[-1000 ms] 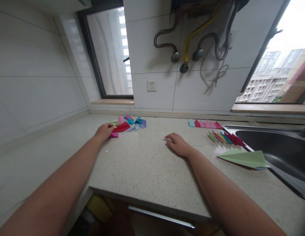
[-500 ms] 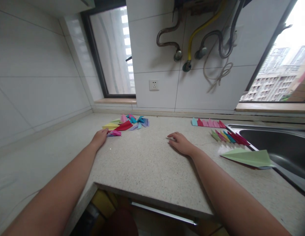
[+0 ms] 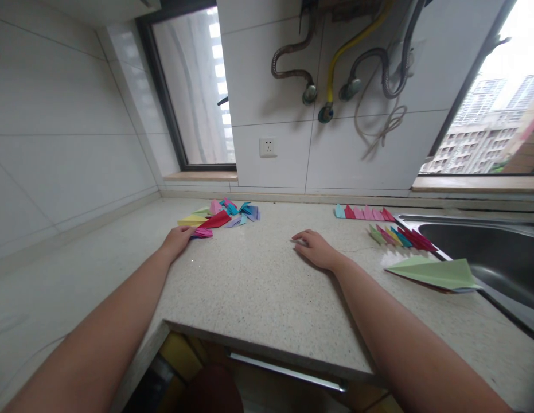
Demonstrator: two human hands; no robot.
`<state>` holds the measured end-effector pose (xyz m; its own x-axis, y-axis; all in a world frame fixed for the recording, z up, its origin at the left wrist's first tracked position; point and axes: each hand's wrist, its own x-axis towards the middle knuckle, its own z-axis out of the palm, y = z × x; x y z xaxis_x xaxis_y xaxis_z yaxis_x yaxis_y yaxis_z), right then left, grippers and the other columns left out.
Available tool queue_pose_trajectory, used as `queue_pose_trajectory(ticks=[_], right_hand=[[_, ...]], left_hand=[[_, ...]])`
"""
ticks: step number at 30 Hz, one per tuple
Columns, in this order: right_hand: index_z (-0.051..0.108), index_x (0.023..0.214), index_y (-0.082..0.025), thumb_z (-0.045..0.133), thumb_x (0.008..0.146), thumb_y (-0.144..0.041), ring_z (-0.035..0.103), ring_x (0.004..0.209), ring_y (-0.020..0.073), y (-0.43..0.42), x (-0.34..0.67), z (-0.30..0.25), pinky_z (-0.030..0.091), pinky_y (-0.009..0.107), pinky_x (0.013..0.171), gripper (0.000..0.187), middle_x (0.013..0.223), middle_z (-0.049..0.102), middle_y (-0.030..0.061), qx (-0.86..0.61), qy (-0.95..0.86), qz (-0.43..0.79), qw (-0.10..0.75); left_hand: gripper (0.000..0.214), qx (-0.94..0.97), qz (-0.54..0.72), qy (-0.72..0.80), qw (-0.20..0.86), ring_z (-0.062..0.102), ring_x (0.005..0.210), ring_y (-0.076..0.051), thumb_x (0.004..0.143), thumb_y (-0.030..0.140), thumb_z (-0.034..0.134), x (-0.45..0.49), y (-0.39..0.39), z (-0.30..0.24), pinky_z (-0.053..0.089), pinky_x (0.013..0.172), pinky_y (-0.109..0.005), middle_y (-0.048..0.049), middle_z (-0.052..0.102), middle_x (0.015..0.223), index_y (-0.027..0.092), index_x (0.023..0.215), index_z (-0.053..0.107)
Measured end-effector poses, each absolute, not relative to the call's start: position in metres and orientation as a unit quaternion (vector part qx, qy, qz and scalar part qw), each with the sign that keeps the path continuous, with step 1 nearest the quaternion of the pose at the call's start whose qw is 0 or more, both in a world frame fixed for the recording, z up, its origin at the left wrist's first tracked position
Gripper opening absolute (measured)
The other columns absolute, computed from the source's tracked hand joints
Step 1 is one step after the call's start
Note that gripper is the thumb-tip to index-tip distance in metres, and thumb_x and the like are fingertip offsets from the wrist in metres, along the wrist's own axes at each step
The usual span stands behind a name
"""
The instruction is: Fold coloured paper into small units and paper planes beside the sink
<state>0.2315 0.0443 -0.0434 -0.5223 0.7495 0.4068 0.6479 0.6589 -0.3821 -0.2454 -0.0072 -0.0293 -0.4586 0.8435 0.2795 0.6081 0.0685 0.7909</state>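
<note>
At the left end of the loose pile, my left hand [image 3: 177, 238] has its fingers closed on the near edge of a pink and purple folded paper [image 3: 203, 233]. Above it are a yellow folded paper [image 3: 191, 220] and a red folded paper [image 3: 215, 219]. More folded papers in pink, blue and lilac [image 3: 251, 213] lie behind, overlapping. My right hand [image 3: 315, 249] rests on the countertop [image 3: 258, 287], its fingers apart and nothing in them.
To the right, a row of small folded papers [image 3: 365, 213] lies near the wall, with a second colourful row [image 3: 402, 237] nearer me. A large light green paper plane [image 3: 436, 272] lies beside the sink [image 3: 486, 246]. A drawer handle [image 3: 288, 371] runs below the counter edge.
My left hand has slid slightly right, farther over the pink and purple folded paper. My right hand stays in place on the countertop.
</note>
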Motion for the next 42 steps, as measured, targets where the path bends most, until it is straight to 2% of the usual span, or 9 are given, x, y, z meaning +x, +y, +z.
queue_pose_trajectory(ticks=[5,12,17,23,26,29,35,37,42], right_hand=[[0.067,0.111,-0.019,0.060,0.086,-0.030,0.058,0.103,0.0236,0.042,0.230,-0.042,0.041,0.038,0.093,0.028,0.111,0.064,0.0126,-0.411,-0.864,0.091,0.275],[0.068,0.111,-0.021,0.061,0.086,-0.030,0.057,0.103,0.0236,0.038,0.229,-0.039,0.040,0.038,0.092,0.027,0.111,0.063,0.0112,-0.416,-0.864,0.093,0.268],[0.068,0.107,-0.021,0.061,0.086,-0.029,0.057,0.103,0.0225,0.031,0.224,-0.034,0.040,0.038,0.093,0.025,0.110,0.064,0.0103,-0.401,-0.859,0.119,0.295],[0.064,0.109,-0.017,0.045,0.095,-0.042,0.061,0.088,0.0172,0.019,0.214,-0.021,0.046,0.032,0.082,0.034,0.100,0.068,0.0070,-0.362,-0.784,0.324,0.387],[0.063,0.099,-0.016,0.048,0.093,-0.046,0.059,0.075,0.0150,0.015,0.212,-0.020,0.046,0.028,0.071,0.034,0.087,0.067,0.0044,-0.353,-0.756,0.386,0.394],[0.063,0.091,-0.015,0.055,0.089,-0.045,0.056,0.068,0.0136,0.014,0.211,-0.021,0.044,0.026,0.066,0.031,0.077,0.064,0.0020,-0.362,-0.755,0.385,0.388],[0.066,0.090,-0.015,0.056,0.088,-0.046,0.056,0.066,0.0135,0.013,0.210,-0.024,0.042,0.025,0.063,0.033,0.075,0.065,0.0027,-0.362,-0.773,0.362,0.375],[0.067,0.089,-0.016,0.056,0.089,-0.046,0.056,0.067,0.0136,0.012,0.210,-0.025,0.042,0.025,0.064,0.032,0.076,0.066,0.0031,-0.363,-0.786,0.333,0.375],[0.069,0.093,-0.018,0.057,0.088,-0.043,0.057,0.070,0.0142,0.011,0.214,-0.025,0.041,0.025,0.065,0.029,0.079,0.069,0.0032,-0.372,-0.792,0.297,0.382]], left_hand=[[0.046,0.533,0.474,0.688,0.131,0.065,0.098,-0.029,0.072,0.051,0.064,-0.233,-0.002,-0.026,0.045,0.091,-0.036,-0.0130,0.074,0.101,0.013,0.095,0.075],[0.044,0.590,0.509,0.596,0.194,0.065,0.088,-0.024,0.076,0.054,0.064,-0.164,0.000,0.002,0.045,0.084,-0.034,-0.0082,0.074,0.091,0.015,0.094,0.075],[0.041,0.625,0.489,0.526,0.307,0.065,0.089,-0.022,0.077,0.053,0.065,-0.089,0.002,0.017,0.048,0.075,-0.031,-0.0094,0.073,0.096,0.016,0.093,0.073],[0.035,0.617,0.516,0.441,0.399,0.067,0.085,-0.020,0.080,0.048,0.065,-0.006,0.010,0.011,0.050,0.070,-0.029,-0.0107,0.072,0.098,0.017,0.095,0.071],[0.035,0.576,0.549,0.422,0.435,0.067,0.083,-0.019,0.080,0.047,0.066,0.019,0.010,-0.002,0.050,0.066,-0.027,-0.0104,0.071,0.100,0.017,0.096,0.069],[0.038,0.544,0.571,0.403,0.465,0.068,0.082,-0.018,0.081,0.047,0.066,0.029,0.006,-0.013,0.052,0.065,-0.027,-0.0101,0.070,0.101,0.017,0.104,0.067],[0.058,0.559,0.564,0.366,0.485,0.067,0.086,-0.018,0.078,0.042,0.072,0.018,-0.004,-0.015,0.053,0.069,-0.028,-0.0079,0.070,0.102,0.023,0.130,0.053],[0.056,0.566,0.549,0.368,0.493,0.067,0.087,-0.019,0.076,0.040,0.074,0.015,-0.004,-0.016,0.054,0.071,-0.029,-0.0089,0.069,0.103,0.021,0.126,0.056],[0.034,0.605,0.484,0.373,0.510,0.065,0.088,-0.019,0.078,0.038,0.072,0.013,-0.003,-0.021,0.052,0.071,-0.029,-0.0110,0.070,0.102,0.015,0.103,0.069]])
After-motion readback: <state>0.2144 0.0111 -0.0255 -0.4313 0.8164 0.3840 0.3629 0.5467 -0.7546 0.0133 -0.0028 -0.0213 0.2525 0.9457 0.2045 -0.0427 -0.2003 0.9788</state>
